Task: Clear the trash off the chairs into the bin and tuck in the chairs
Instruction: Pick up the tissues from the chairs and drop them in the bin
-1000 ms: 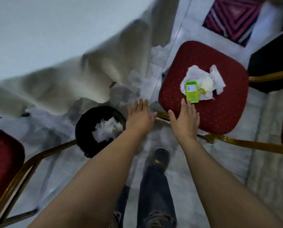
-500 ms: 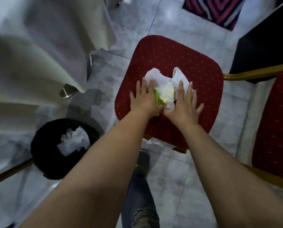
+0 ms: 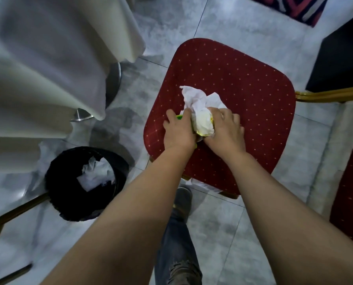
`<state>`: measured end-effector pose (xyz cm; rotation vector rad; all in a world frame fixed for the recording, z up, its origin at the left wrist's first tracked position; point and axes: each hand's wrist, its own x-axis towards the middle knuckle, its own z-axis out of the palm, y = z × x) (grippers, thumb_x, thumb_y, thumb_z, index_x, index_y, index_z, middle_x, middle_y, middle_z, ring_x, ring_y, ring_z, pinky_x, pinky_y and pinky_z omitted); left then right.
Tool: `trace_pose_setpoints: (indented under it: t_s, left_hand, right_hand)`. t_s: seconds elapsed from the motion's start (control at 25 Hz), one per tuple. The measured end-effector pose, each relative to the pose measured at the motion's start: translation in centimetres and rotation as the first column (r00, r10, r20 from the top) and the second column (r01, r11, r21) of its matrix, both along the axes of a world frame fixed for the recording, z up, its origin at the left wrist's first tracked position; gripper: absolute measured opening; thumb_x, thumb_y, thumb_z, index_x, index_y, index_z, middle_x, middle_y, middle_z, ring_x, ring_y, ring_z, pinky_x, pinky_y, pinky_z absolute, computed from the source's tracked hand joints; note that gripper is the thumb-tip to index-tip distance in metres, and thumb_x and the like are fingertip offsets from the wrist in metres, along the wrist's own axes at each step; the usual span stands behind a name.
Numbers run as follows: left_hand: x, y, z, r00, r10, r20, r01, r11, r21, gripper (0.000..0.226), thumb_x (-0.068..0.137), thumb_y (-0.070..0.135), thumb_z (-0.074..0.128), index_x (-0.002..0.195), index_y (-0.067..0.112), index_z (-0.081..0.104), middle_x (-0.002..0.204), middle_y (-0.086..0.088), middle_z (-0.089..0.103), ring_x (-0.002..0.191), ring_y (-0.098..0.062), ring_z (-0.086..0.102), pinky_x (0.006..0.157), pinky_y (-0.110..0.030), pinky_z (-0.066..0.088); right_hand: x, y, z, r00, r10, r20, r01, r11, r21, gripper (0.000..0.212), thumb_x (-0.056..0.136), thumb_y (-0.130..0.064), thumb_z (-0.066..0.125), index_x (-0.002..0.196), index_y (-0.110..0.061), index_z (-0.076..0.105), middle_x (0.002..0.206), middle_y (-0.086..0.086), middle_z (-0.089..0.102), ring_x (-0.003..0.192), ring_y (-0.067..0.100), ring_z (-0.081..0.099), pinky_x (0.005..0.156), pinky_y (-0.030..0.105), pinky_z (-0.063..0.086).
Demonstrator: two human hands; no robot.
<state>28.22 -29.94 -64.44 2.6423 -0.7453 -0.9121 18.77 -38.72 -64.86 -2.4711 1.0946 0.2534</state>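
A red dotted chair seat with a gold frame fills the middle. On it lies a bundle of trash: crumpled white tissue around a yellowish wad, plus a green carton of which only a corner shows. My left hand is closed on the left side of the bundle, over the carton. My right hand grips the right side, fingers curled into the tissue. The black bin stands on the floor at lower left with white paper inside.
A white tablecloth hangs at upper left over a metal table base. Another red chair is at the right edge, and a gold chair frame at lower left. A black surface sits upper right. My shoe rests below the seat.
My hands went from hovering at the seat's front edge to lying flat on the trash, and now the fingers have curled and gathered the tissue and carton into a bundle.
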Motion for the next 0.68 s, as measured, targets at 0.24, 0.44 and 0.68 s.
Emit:
trace_pose_setpoints:
  t_s: [0.24, 0.44, 0.68]
  left_hand:
    - [0.4, 1.8, -0.1, 0.974, 0.023, -0.223, -0.064, 0.982, -0.178, 0.039, 0.088, 0.025, 0.061, 0.124, 0.014, 0.05, 0.11, -0.007, 0.036, 0.08, -0.026, 0.052, 0.07, -0.032, 0.042]
    - [0.5, 6.0, 0.8, 0.976, 0.005, -0.219, -0.052, 0.976, -0.211, 0.041, 0.086, 0.027, 0.066, 0.121, 0.011, 0.052, 0.109, -0.007, 0.038, 0.088, -0.029, 0.056, 0.078, -0.034, 0.048]
    - [3.2, 16.0, 2.9, 0.941, 0.127, -0.315, -0.198, 0.958, -0.205, 0.041, 0.087, 0.025, 0.065, 0.124, 0.011, 0.053, 0.125, -0.015, 0.042, 0.104, -0.031, 0.056, 0.087, -0.025, 0.042]
  right_hand:
    - [1.0, 2.4, -0.4, 0.992, -0.057, 0.113, 0.032, 0.976, 0.213, 0.051, 0.085, -0.012, 0.055, 0.134, -0.019, 0.043, 0.113, 0.017, 0.053, 0.098, 0.041, 0.054, 0.077, 0.043, 0.048]
    - [0.8, 5.9, 1.3, 0.995, -0.033, 0.097, 0.011, 0.975, 0.221, 0.056, 0.085, -0.014, 0.057, 0.137, -0.021, 0.039, 0.114, 0.017, 0.051, 0.099, 0.039, 0.055, 0.08, 0.046, 0.05]
    - [4.1, 15.3, 3.6, 0.996, 0.038, 0.085, -0.056, 0.973, 0.225, 0.053, 0.084, -0.018, 0.06, 0.133, -0.018, 0.04, 0.116, 0.017, 0.052, 0.103, 0.039, 0.053, 0.08, 0.045, 0.047]
